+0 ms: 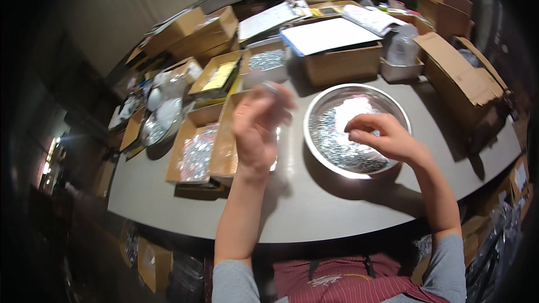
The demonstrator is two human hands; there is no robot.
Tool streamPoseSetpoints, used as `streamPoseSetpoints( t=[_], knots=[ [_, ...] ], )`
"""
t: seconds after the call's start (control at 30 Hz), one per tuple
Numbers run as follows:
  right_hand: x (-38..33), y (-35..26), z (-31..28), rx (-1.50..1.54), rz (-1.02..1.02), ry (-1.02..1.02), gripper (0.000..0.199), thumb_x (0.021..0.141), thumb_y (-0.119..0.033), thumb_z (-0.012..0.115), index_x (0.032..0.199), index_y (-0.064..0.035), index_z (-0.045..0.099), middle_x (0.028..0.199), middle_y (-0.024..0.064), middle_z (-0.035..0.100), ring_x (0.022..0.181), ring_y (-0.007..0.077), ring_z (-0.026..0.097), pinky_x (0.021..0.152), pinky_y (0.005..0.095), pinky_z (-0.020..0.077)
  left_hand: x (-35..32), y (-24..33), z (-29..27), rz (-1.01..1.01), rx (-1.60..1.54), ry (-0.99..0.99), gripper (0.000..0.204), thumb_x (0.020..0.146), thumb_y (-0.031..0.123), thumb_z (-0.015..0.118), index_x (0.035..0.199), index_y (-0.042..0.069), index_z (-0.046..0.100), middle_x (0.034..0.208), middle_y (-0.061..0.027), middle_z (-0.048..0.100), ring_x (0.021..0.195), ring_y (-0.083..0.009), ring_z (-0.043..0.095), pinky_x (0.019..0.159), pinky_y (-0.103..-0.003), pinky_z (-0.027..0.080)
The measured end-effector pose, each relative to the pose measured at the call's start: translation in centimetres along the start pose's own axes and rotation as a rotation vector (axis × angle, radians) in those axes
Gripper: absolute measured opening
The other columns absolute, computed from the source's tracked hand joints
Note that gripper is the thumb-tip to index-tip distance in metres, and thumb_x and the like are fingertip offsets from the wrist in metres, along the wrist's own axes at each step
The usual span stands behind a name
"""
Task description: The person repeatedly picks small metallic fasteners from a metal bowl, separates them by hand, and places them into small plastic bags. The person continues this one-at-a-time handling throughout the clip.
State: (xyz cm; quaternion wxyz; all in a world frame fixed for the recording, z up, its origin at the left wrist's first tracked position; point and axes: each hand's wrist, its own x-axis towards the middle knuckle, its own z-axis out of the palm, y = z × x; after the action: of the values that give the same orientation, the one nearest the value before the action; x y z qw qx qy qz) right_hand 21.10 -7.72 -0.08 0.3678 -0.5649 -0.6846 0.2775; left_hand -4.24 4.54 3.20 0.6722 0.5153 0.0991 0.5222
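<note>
Blurred left hand (257, 129) pinches something unclear; right hand (382, 137) pinches small parts in the steel bowl (314, 151).

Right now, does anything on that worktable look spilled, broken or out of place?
Nothing looks spilled or broken. The small shiny metal parts stay inside the steel bowl, where the right hand rests. The left hand is blurred. The cardboard boxes are crowded, some flaps hanging open.

Motion-blurred left hand (257, 129), grip unclear
</note>
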Motion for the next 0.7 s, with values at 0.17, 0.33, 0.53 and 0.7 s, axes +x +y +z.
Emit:
streamPoseSetpoints(
  t=[0.17, 0.33, 0.53, 0.7],
  knots=[
    [-0.4, 0.9, 1.7, -0.356, 0.036, -0.211, 0.042, 0.092, -0.021, 0.073, 0.126, 0.0014, 0.062, 0.111, 0.0155, 0.065, 0.102, 0.0309, 0.066, 0.091, 0.0388, 0.0517, 2.5, 2.4, -7.1, 0.083, -0.705, 0.034, 0.029, 0.097, 0.019, 0.058, 0.119, 0.006, 0.072, 0.110, -0.0061, 0.077, 0.096, -0.0189, 0.072, 0.071, -0.032, 0.053],
    [-0.4, 1.3, 2.0, -0.530, -0.043, -0.232, 0.037, 0.087, -0.017, 0.078, 0.118, 0.0003, 0.065, 0.109, 0.0156, 0.065, 0.100, 0.0348, 0.065, 0.086, 0.0414, 0.0510, 3.2, 0.5, -6.8, -0.176, -0.241, 0.242, 0.025, 0.094, 0.009, 0.063, 0.119, 0.004, 0.068, 0.104, -0.0036, 0.072, 0.091, -0.0153, 0.069, 0.072, -0.030, 0.050],
    [0.4, 1.2, 1.5, -0.438, 0.002, -0.251, 0.009, 0.080, -0.005, 0.070, 0.087, 0.0009, 0.068, 0.078, 0.0151, 0.067, 0.077, 0.0339, 0.067, 0.071, 0.0420, 0.0507, 2.6, -1.2, -4.6, -0.156, 0.731, 0.035, 0.018, 0.094, 0.008, 0.061, 0.108, 0.002, 0.073, 0.095, -0.0054, 0.076, 0.087, -0.0128, 0.070, 0.074, -0.026, 0.051],
    [0.7, 2.0, 1.0, -0.240, -0.065, 0.015, 0.008, 0.084, -0.005, 0.071, 0.091, -0.0015, 0.070, 0.079, 0.0098, 0.065, 0.073, 0.0203, 0.062, 0.068, 0.0345, 0.0484, 1.1, -3.0, -1.8, -0.006, 0.996, -0.039, 0.021, 0.094, 0.010, 0.060, 0.108, 0.000, 0.073, 0.095, -0.0111, 0.078, 0.089, -0.0214, 0.075, 0.080, -0.032, 0.056]
  ],
)
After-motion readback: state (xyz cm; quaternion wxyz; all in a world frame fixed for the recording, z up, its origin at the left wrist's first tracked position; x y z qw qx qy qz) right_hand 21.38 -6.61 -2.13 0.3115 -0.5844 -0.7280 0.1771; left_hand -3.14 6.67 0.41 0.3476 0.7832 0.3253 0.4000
